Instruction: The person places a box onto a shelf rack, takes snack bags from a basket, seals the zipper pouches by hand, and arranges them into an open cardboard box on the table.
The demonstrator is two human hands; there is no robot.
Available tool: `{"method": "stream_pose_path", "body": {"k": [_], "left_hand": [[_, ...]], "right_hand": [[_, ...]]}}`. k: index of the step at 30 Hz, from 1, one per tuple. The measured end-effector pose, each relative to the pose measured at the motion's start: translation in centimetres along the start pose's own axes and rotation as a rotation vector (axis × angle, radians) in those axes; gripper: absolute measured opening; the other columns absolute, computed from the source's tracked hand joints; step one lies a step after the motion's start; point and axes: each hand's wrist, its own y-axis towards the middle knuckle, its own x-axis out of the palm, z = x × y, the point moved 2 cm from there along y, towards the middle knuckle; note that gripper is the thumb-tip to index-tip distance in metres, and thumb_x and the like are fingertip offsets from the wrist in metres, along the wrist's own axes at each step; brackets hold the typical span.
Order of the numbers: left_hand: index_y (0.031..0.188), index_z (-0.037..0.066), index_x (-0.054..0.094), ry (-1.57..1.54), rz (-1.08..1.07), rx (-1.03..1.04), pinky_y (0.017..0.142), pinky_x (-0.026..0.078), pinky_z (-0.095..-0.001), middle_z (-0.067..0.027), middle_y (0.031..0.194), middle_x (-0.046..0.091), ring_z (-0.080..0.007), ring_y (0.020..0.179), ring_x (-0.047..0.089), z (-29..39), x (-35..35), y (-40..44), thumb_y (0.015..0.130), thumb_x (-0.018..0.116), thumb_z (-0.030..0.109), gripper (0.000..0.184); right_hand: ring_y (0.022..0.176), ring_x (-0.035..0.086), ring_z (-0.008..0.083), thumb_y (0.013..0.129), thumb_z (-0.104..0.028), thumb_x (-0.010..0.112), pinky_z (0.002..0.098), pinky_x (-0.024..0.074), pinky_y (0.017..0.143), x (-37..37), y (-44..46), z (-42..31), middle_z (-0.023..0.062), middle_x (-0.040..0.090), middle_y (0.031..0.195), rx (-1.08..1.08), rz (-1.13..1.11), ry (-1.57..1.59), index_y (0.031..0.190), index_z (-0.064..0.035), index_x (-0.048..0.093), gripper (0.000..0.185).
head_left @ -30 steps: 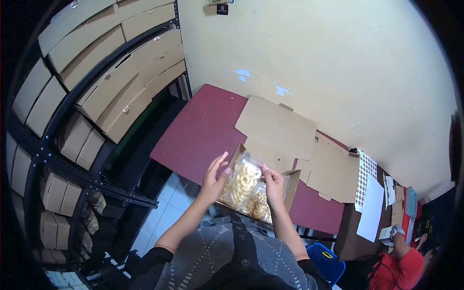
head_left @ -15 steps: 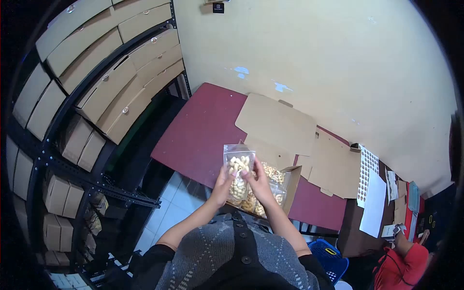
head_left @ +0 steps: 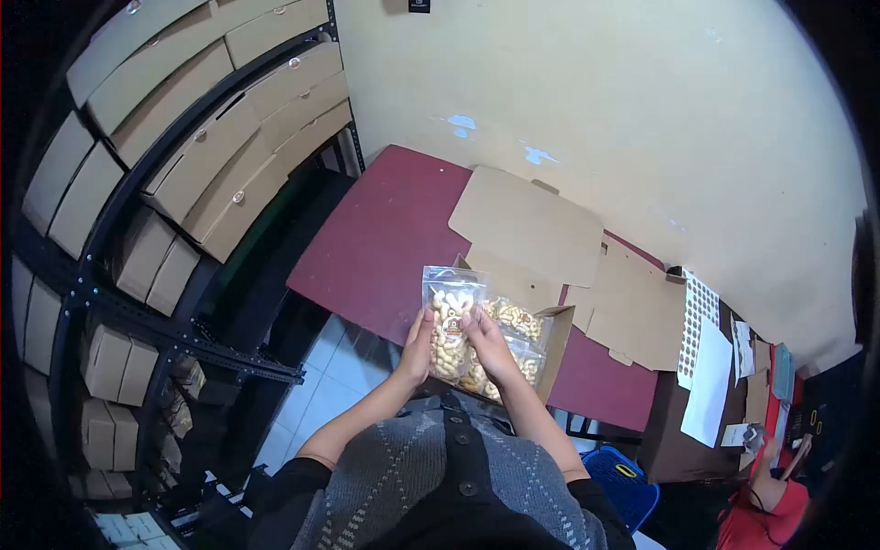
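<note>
A clear zip bag of pale, curved snack pieces (head_left: 448,344) with a small round label is held upright between both hands. My left hand (head_left: 419,349) grips its left edge, and my right hand (head_left: 489,346) holds the right side with the thumb near the label. Just behind and right of the bag, an open cardboard box (head_left: 555,353) contains several more bags of snacks (head_left: 520,321). The box's lid (head_left: 527,215) lies folded back toward the wall. The held bag hides the box's left part.
A maroon table (head_left: 376,234) is under the box. Flattened cardboard (head_left: 632,307), a sticker sheet (head_left: 698,316) and white paper (head_left: 708,385) lie to the right. Shelves of boxes (head_left: 215,174) stand left. A person in a red sleeve (head_left: 779,513) and a blue basket (head_left: 623,486) are lower right.
The bag, earlier tilted over the box, came upright with both hands around it. Its label now shows between the thumbs. The person in red has shifted lower at the right.
</note>
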Motion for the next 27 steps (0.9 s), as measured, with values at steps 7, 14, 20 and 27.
{"method": "stream_pose_path", "body": {"k": [7, 14, 20, 27], "left_hand": [[0.128, 0.002, 0.038, 0.2, -0.117, 0.051, 0.086, 0.046, -0.0262, -0.0077, 0.114, 0.054, -0.0125, 0.102, 0.054, 1.0, 0.6, -0.2, 0.093, 0.053, 0.016, 0.04], [0.124, 0.001, 0.044, 0.51, -0.285, 0.152, 0.096, 0.039, -0.0313, -0.0089, 0.119, 0.053, -0.0173, 0.112, 0.049, 2.2, 0.5, -0.3, 0.088, 0.061, 0.017, 0.044], [0.077, 0.003, 0.068, 0.841, -0.24, 0.337, 0.103, 0.033, -0.0416, -0.0061, 0.079, 0.068, -0.0163, 0.084, 0.063, 6.3, 0.7, 0.6, 0.078, 0.067, 0.007, 0.005], [0.092, 0.005, 0.07, 1.042, -0.438, 0.401, 0.11, 0.019, -0.0475, -0.0096, 0.084, 0.069, -0.0168, 0.081, 0.065, 7.4, 1.0, 0.4, 0.086, 0.059, 0.015, 0.016]], "right_hand": [[0.097, 0.053, 0.01, 0.096, -0.032, 0.045, 0.0257, 0.042, 0.083, -1.9, 0.3, 1.5, 0.002, 0.057, 0.107, 0.119, 0.001, 0.207, 0.122, -0.0019, 0.049, 0.04], [0.085, 0.057, 0.0112, 0.085, -0.015, 0.064, 0.0262, 0.0438, 0.08, -3.9, 0.3, -1.5, 0.0042, 0.066, 0.087, -0.12, 0.088, -0.024, 0.088, -0.002, 0.064, 0.013], [0.082, 0.062, 0.0218, 0.08, -0.01, 0.066, 0.0313, 0.0466, 0.078, -1.2, -1.7, -5.7, 0.0108, 0.067, 0.087, -0.408, 0.001, -0.521, 0.084, -0.0009, 0.068, 0.01], [0.087, 0.059, 0.0244, 0.082, -0.011, 0.063, 0.0352, 0.0435, 0.083, -2.8, -2.5, -7.0, 0.0093, 0.068, 0.094, -0.448, -0.045, -0.669, 0.092, -0.0037, 0.069, 0.014]]}}
